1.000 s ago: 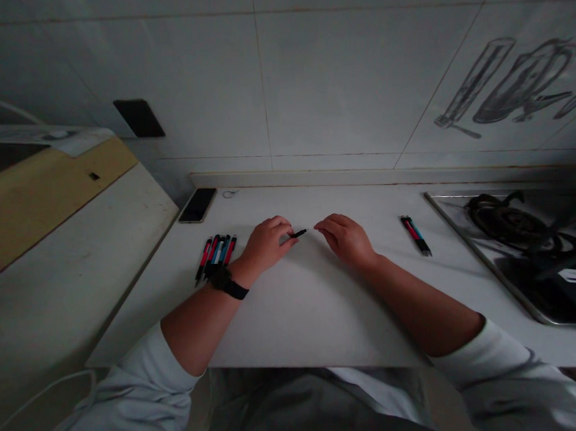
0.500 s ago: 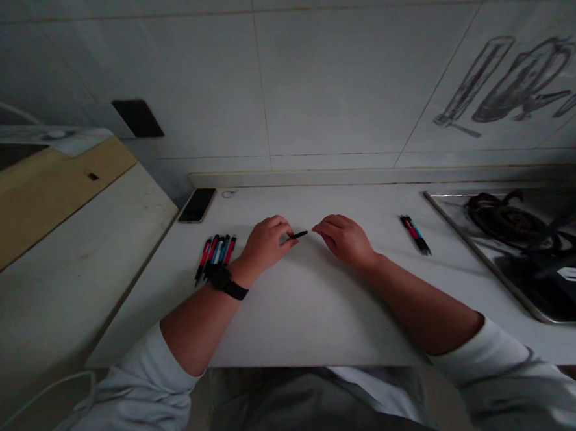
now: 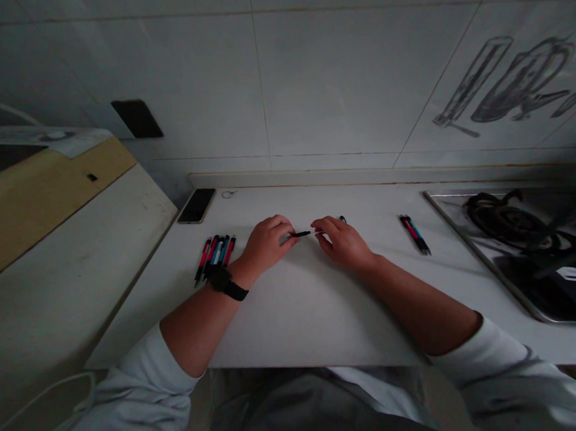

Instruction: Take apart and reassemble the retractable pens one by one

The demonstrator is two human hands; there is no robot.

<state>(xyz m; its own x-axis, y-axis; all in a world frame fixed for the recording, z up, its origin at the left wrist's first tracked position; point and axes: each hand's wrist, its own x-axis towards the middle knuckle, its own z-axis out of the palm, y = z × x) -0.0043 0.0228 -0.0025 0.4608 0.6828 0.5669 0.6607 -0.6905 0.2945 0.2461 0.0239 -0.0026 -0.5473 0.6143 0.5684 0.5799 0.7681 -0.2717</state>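
My left hand [image 3: 271, 240] is closed in a pinch on a black pen part [image 3: 303, 233], whose tip points toward the other hand. Facing it, my right hand [image 3: 342, 239] pinches a thin pale rod [image 3: 318, 232] that looks like a pen refill and lines up with the black part. Whether the two pieces touch is too small to tell. Just behind the right knuckles a small dark teal piece [image 3: 342, 219] shows, mostly hidden. Beside my left wrist lie several pens [image 3: 215, 251] in red, blue and black.
Two pens [image 3: 415, 235], one red and one blue, lie on the white counter [image 3: 304, 318] to the right. A gas stove [image 3: 503, 228] borders that side. At the back left are a phone [image 3: 197, 205] and a small ring [image 3: 228, 194], near a large pale appliance [image 3: 76, 254].
My right hand has shifted slightly, and the pale rod now shows between its fingers and the black part. The teal piece has come into sight behind the right hand.
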